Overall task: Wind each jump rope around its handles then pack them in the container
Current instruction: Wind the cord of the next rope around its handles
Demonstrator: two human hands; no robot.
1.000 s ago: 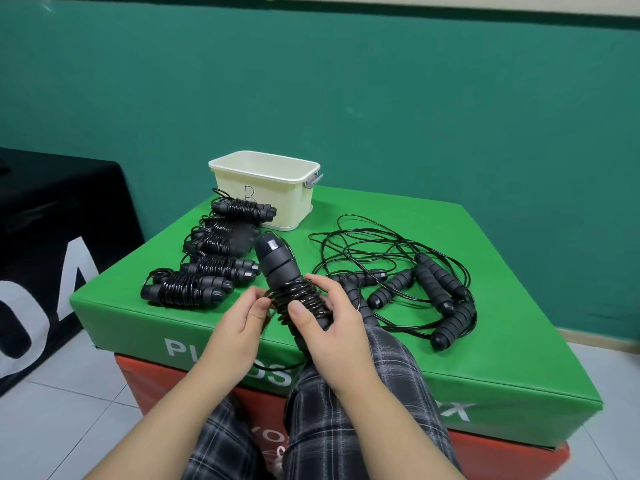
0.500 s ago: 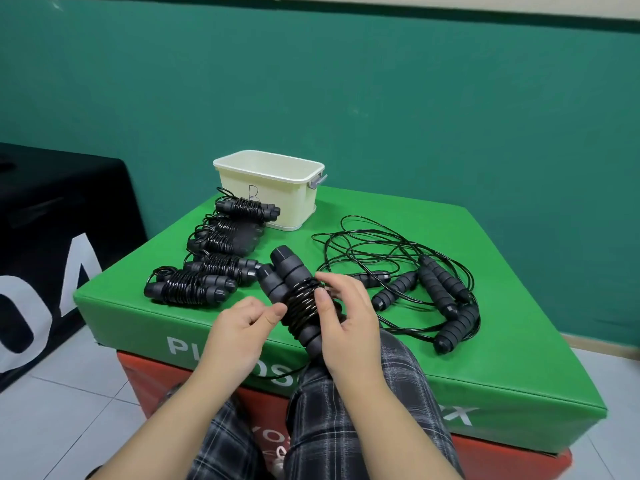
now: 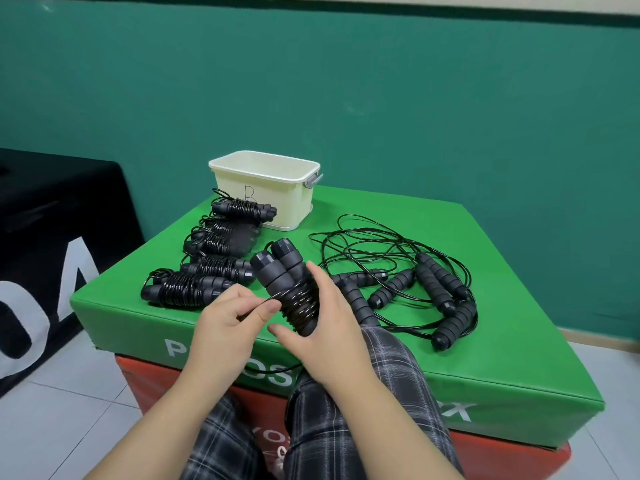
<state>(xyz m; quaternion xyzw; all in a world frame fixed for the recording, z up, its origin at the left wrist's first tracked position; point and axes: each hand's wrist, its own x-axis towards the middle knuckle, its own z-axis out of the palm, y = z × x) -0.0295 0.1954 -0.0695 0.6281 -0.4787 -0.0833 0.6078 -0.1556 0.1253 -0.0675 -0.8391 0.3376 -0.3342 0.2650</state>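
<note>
My right hand (image 3: 325, 327) grips a pair of black jump rope handles (image 3: 277, 268) held side by side, with black cord coiled round their lower part. My left hand (image 3: 228, 320) pinches the free cord (image 3: 273, 299) of that rope, pulled taut against the coil. Several wound ropes (image 3: 188, 289) lie in a row on the left of the green pad (image 3: 485, 362). A cream container (image 3: 266, 188) stands at the pad's far edge. Loose ropes with black handles (image 3: 433, 285) lie tangled on the right.
The green pad sits on a red box (image 3: 485, 459). My legs in checked trousers (image 3: 346, 427) rest against its front. A black cloth-covered object (image 3: 52, 254) stands on the left, a green wall (image 3: 346, 98) behind, white floor tiles (image 3: 69, 410) below.
The handle pair has turned in my right hand and tilted more upright. My left hand has moved up from below the bundle and now pulls the cord across the coil.
</note>
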